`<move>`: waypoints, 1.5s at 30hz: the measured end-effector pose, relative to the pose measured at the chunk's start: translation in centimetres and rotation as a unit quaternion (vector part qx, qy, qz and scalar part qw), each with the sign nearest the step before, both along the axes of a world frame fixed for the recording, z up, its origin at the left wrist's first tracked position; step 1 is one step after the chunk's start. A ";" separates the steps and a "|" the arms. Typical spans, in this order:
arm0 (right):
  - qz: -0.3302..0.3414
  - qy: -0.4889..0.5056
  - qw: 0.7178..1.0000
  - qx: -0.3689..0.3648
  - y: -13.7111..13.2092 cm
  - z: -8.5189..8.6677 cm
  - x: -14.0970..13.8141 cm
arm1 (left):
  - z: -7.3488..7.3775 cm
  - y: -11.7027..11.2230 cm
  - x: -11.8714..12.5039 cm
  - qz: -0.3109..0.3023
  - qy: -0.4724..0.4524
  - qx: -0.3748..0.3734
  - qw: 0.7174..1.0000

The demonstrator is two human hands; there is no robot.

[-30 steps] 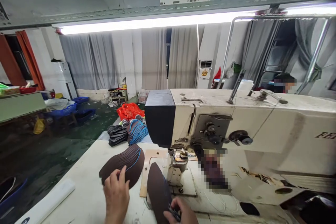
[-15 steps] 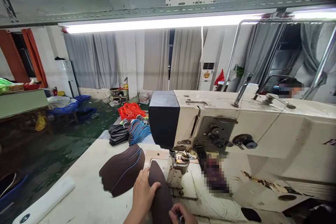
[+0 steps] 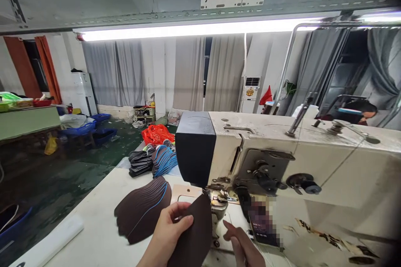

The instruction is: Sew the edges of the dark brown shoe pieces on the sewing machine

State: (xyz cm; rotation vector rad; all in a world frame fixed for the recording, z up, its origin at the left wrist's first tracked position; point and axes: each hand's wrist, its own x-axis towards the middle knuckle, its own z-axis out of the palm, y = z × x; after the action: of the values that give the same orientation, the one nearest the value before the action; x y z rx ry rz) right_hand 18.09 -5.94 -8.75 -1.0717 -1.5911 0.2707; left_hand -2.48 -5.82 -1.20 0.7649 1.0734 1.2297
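My left hand (image 3: 171, 227) grips a dark brown curved fabric piece (image 3: 196, 229), thumb on its face and fingers behind. The tip of the piece rises in front of the presser foot area (image 3: 218, 200) of a cream sewing machine (image 3: 269, 142). To the right of the piece is my right hand (image 3: 242, 242), apart from it. Its index finger stretches toward the machine and its other fingers are bent, partly cut off by the frame's bottom. On the table left of my left hand lies a fanned stack of brown pieces (image 3: 144, 208), one edged in blue.
Beyond the stack lie black pieces (image 3: 140, 162), blue-edged pieces (image 3: 164, 162) and a red plastic bag (image 3: 156, 134). A phone (image 3: 265, 227) rests under the machine arm. A white roll-like object (image 3: 53, 242) lies at the table's left edge. A person's head (image 3: 357, 110) shows behind the machine.
My left hand has lifted and tilted the brown piece, its tip moving right toward the machine. My right hand has left the piece's lower edge and moved right and up, index finger extended.
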 end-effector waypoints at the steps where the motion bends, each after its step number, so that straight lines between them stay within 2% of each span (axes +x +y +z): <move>1: 0.025 -0.020 0.999 0.017 0.5 0.6 0.2 | 0.0 0.2 0.1 0.000 0.004 0.002 1.000; 3: 0.067 -0.066 0.995 0.040 1.5 1.6 0.3 | 0.0 0.5 0.4 0.000 0.009 0.006 1.000; 6: 0.088 -0.125 0.987 0.043 2.8 2.6 0.5 | 0.1 0.9 0.6 -0.003 0.014 0.011 1.000; 13: 0.117 -0.201 0.972 0.005 4.4 3.5 1.6 | 0.3 1.1 0.4 -0.028 0.019 0.026 0.999; 20: 0.127 -0.195 0.972 -0.041 4.7 4.9 1.8 | 0.0 -0.7 -0.2 -0.128 -0.018 0.032 0.991; 26: 0.122 -0.155 0.978 -0.073 4.7 5.0 1.8 | -1.2 -0.8 0.0 -0.110 -0.027 0.039 0.993; 30: 0.128 -0.133 0.979 -0.089 4.5 5.7 1.6 | -1.7 -0.9 0.0 -0.110 0.007 0.027 0.994; 35: 0.128 -0.132 0.979 -0.092 4.6 5.8 1.7 | -1.2 -0.6 0.6 -0.123 0.007 0.068 0.990; 41: 0.137 -0.123 0.980 -0.077 4.8 5.5 1.8 | -0.3 0.6 1.5 -0.081 0.005 0.066 0.995; 45: 0.159 -0.119 0.977 -0.077 4.9 5.6 1.8 | -0.5 1.5 2.0 -0.072 -0.013 0.072 0.995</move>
State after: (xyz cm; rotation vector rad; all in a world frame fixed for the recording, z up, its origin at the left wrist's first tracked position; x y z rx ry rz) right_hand 19.89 -1.00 -3.17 -0.9917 -1.9865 0.5025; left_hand -0.52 -4.28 -1.67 0.9187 0.9000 1.1977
